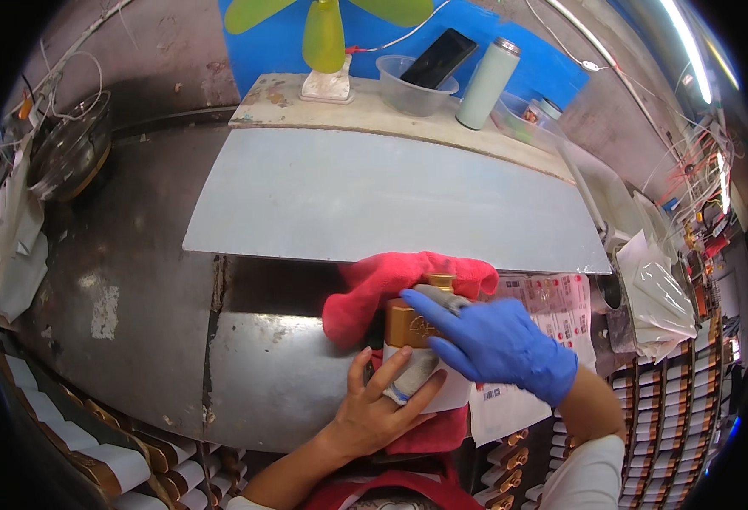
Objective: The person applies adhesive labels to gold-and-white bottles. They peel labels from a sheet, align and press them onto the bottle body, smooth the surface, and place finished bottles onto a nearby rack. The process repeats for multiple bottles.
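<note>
A bottle with a white body, a copper-brown shoulder [404, 325] and a gold neck [440, 280] lies in front of me, its neck pointing away. My bare left hand [381, 399] curls its fingers round the lower body, with a greyish-white cloth [414, 374] under the fingertips. My right hand [501, 344], in a blue glove, reaches over the shoulder from the right, forefinger stretched out. Against its fingers a grey cloth [444, 299] touches the bottle near the neck. How the right fingers grip this cloth is partly hidden. A red towel [421, 269] lies beneath and behind the bottle.
Printed label sheets [552, 319] lie to the right. Beyond is a pale board [391, 195], then a shelf with a green fan [323, 38], a plastic tub [416, 98] holding a phone, and a flask [489, 83]. Rows of similar bottles [667, 416] stand at lower right and left.
</note>
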The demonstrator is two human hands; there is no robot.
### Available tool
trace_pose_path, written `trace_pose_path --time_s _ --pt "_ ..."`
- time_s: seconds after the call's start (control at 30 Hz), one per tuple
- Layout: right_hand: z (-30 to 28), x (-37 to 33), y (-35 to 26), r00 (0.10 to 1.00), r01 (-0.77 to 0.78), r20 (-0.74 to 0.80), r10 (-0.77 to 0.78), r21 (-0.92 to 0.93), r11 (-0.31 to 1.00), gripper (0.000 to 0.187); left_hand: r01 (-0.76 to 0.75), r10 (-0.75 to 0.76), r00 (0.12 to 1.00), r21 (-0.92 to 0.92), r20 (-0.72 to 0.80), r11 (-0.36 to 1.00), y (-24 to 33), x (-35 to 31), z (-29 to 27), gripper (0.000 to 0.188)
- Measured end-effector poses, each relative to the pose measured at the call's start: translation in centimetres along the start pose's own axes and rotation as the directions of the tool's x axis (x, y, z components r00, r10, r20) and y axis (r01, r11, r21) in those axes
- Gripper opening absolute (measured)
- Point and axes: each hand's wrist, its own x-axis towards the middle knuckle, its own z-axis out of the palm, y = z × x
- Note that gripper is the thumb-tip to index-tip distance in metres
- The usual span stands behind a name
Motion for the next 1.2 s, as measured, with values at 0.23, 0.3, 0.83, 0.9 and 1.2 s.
trace_pose_path --time_s 0.23,0.3,0.83,0.9,1.2 --pt "3.7 -3.2 -1.1 0.863 -0.165 -0.387 0.325 0.393 0.905 0.061 -0.018 0.020 1.000 0.069 -0.021 0.997 0.2 -0.2 0.7 0.055" --pt "3.4 -2.5 -1.1 0.827 -0.273 -0.326 0.458 0.480 0.834 0.057 -0.007 0.009 1.000 0.081 -0.024 0.997 0.3 -0.4 0.9 0.058" --pt "0.0 -6.6 7.0 0.898 -0.202 -0.051 0.438 0.835 0.512 0.040 0.041 -0.043 0.999 0.086 0.029 0.995 0.6 -0.9 1.0 0.068" --pt "3.5 -11.5 9.9 0.852 -0.243 -0.107 0.512 0.786 0.569 0.039 0.040 -0.042 0.999 0.077 0.029 0.996 0.8 -0.8 1.1 0.068" --pt "18.4 -25.2 10.2 0.570 -0.690 -0.369 0.734 0.270 0.672 0.033 0.090 -0.093 0.995 0.090 0.027 0.992 1.3 -1.1 1.4 0.071"
